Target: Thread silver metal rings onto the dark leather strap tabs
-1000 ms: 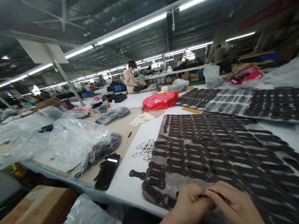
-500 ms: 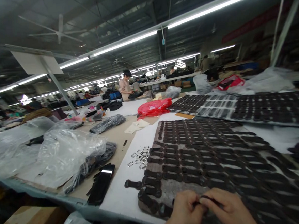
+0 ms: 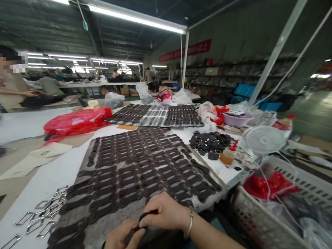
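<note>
My left hand [image 3: 120,243] and my right hand [image 3: 163,213] meet above the front edge of a grey board [image 3: 113,225]. Both are closed around a small dark strip [image 3: 148,213], which bends between their fingertips. A bracelet circles my right wrist. Rows of dark, bone-shaped pieces [image 3: 130,191] cover much of the board. Left of it, several metal rectangular rings [image 3: 36,224] lie loose on white paper. Whether a ring is in my fingers is hidden.
Behind the board are a red plastic bag [image 3: 77,121] and a second board of pieces [image 3: 179,116]. To the right stand a pile of dark pieces [image 3: 211,142], a glue bottle [image 3: 227,154], a white fan [image 3: 265,139] and a plastic basket [image 3: 263,220]. A person works at the far left.
The view has swung right, bringing the fan, basket and glue bottle into sight. My hands remain together on the dark strip, and my right wrist now shows.
</note>
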Demonstrator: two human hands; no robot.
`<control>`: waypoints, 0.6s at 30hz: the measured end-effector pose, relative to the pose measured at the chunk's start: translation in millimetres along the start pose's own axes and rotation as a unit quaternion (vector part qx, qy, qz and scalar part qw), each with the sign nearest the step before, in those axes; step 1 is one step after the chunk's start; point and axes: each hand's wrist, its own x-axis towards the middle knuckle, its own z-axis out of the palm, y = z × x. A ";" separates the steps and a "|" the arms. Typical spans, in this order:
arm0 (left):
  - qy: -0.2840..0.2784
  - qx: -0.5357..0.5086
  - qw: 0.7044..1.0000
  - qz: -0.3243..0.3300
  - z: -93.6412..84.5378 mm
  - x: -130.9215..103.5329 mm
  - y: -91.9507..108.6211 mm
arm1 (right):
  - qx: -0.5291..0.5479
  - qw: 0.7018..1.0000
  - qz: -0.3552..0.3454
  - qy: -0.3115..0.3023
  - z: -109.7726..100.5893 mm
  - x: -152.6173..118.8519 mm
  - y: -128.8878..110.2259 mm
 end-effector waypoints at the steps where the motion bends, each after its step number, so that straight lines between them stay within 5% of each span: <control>1: 0.007 -0.005 1.000 0.006 -0.9 -0.9 -0.7 | 0.048 0.998 0.019 0.033 -7.2 -1.1 1.9; 3: 0.036 -0.008 0.999 -0.003 -4.0 -2.5 -4.7 | 0.157 0.974 0.064 0.150 -31.1 -3.5 9.6; 7: 0.091 -0.018 0.994 -0.061 -10.2 -3.5 -17.3 | 0.268 0.871 0.100 0.400 -103.5 -15.0 36.3; 10: 0.122 -0.030 0.989 -0.081 -12.1 -3.1 -16.6 | 0.312 0.813 0.106 0.479 -139.9 -28.5 51.4; 12: 0.131 -0.038 0.987 -0.079 -12.8 -2.6 -11.5 | 0.344 0.797 0.125 0.481 -140.9 -33.8 54.7; 14: 0.144 -0.050 0.985 -0.082 -13.6 -1.4 -7.8 | 0.339 0.811 0.163 0.447 -126.9 -34.4 51.5; 18: 0.175 -0.087 0.975 -0.106 -16.6 2.0 -9.1 | 0.049 0.960 0.195 0.194 -89.5 -28.3 31.7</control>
